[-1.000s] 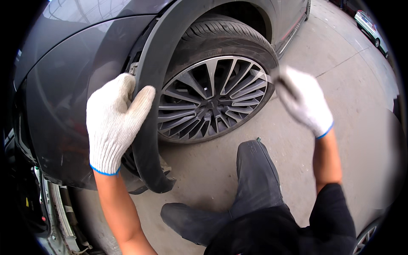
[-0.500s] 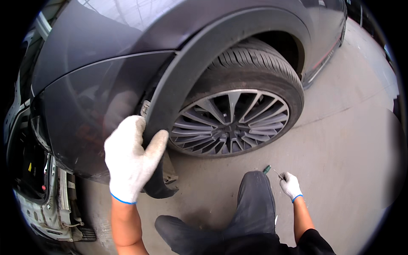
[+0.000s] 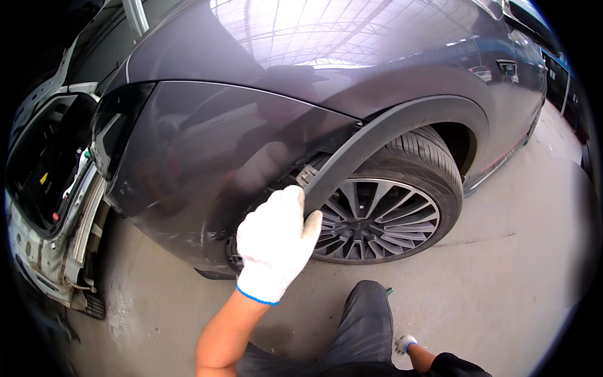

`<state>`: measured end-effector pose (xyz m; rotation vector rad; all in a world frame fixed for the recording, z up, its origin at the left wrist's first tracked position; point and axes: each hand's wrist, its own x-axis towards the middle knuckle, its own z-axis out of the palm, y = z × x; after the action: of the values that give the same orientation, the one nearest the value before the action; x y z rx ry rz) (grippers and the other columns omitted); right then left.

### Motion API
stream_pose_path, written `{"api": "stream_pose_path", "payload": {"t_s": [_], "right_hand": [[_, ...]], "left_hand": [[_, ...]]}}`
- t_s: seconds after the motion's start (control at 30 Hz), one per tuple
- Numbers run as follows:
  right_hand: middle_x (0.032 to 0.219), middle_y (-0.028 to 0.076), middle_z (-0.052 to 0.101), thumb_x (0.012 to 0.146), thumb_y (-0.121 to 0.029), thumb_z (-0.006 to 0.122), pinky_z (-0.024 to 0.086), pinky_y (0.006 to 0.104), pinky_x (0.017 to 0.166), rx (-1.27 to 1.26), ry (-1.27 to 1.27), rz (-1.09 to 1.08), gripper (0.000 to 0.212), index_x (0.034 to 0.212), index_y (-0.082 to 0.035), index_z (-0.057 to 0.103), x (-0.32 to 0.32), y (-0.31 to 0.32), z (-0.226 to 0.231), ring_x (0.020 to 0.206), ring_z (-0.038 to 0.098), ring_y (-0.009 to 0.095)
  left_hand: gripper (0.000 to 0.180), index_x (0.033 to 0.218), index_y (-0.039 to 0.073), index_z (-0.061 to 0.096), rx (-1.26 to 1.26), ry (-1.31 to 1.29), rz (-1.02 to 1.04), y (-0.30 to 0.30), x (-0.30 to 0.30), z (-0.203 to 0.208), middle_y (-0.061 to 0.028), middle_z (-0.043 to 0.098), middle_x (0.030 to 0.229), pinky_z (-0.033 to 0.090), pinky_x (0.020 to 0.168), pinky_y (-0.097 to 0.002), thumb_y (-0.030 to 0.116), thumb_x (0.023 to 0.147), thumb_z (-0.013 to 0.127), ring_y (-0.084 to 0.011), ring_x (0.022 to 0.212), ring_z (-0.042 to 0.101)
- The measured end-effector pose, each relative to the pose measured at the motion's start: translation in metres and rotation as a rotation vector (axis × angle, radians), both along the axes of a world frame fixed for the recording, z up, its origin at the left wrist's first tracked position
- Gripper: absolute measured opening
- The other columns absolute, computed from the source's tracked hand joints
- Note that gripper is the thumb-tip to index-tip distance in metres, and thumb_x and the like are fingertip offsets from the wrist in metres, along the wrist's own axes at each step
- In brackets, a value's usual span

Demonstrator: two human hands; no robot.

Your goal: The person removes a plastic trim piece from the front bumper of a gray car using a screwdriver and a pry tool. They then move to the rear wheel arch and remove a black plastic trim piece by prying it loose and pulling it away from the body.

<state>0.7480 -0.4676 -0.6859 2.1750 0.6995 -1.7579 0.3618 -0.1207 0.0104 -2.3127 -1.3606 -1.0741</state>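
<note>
My left hand [image 3: 274, 245], in a white knit glove with a blue cuff, is closed round the lower front part of the black wheel arch trim [image 3: 345, 151]. The trim stands away from the dark grey bumper [image 3: 182, 163] there, and a small bracket [image 3: 306, 176] shows in the gap above my fingers. Behind the trim sits the front wheel [image 3: 358, 226], with its many-spoked rim. Low beside my right knee, my right hand [image 3: 405, 344], also gloved, has its fingers curled; what they hold cannot be made out. A small green tool handle [image 3: 389, 291] partly shows beside the knee.
The grey fender [image 3: 408, 75] rises above the wheel. At the far left stands a pale, stripped car body part [image 3: 69, 251] with a dark opening. The concrete floor [image 3: 490, 264] runs along the right. My bent leg [image 3: 361, 320] is close to the wheel.
The view has shifted, so the car sits lower and further right. My left hand keeps its grip on the trim. My right hand is lower; the thin metal shaft at its fingers no longer shows.
</note>
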Motion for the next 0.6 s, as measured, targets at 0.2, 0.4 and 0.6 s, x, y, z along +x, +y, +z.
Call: {"api": "stream_pose_path", "payload": {"t_s": [0.2,0.4,0.6], "right_hand": [[0.102,0.011,0.077,0.097,-0.039,0.053,0.061,0.0386,0.072,0.029,0.02,0.216,0.039,0.097,-0.008,0.076,0.0,-0.029,-0.032,0.08,0.075,0.022],[0.105,0.013,0.076,0.095,-0.044,0.056,0.059,0.0401,0.078,0.189,-0.019,0.096,0.042,0.096,-0.008,0.077,-0.024,0.018,-0.011,0.086,0.074,0.024],[0.105,0.016,0.074,0.094,-0.042,0.056,0.056,0.0437,0.082,0.424,-0.18,-0.169,0.04,0.098,-0.007,0.075,-0.054,0.022,0.049,0.092,0.071,0.029]], "left_hand": [[0.031,0.098,0.013,0.055,0.023,0.1,0.13,-0.019,0.002,-0.001,-0.0054,0.057,0.081,0.054,0.058,-0.0394,0.028,0.081,0.077,-0.024,0.065,0.063],[0.039,0.107,0.008,0.06,-0.031,0.126,0.14,-0.011,0.004,0.003,-0.0096,0.062,0.087,0.052,0.066,-0.0439,0.027,0.079,0.078,-0.0316,0.074,0.065],[0.045,0.113,0.002,0.063,0.041,0.077,-0.015,0.011,0.005,0.005,-0.0172,0.069,0.093,0.055,0.07,-0.0451,0.025,0.078,0.08,-0.0373,0.079,0.068]]}}
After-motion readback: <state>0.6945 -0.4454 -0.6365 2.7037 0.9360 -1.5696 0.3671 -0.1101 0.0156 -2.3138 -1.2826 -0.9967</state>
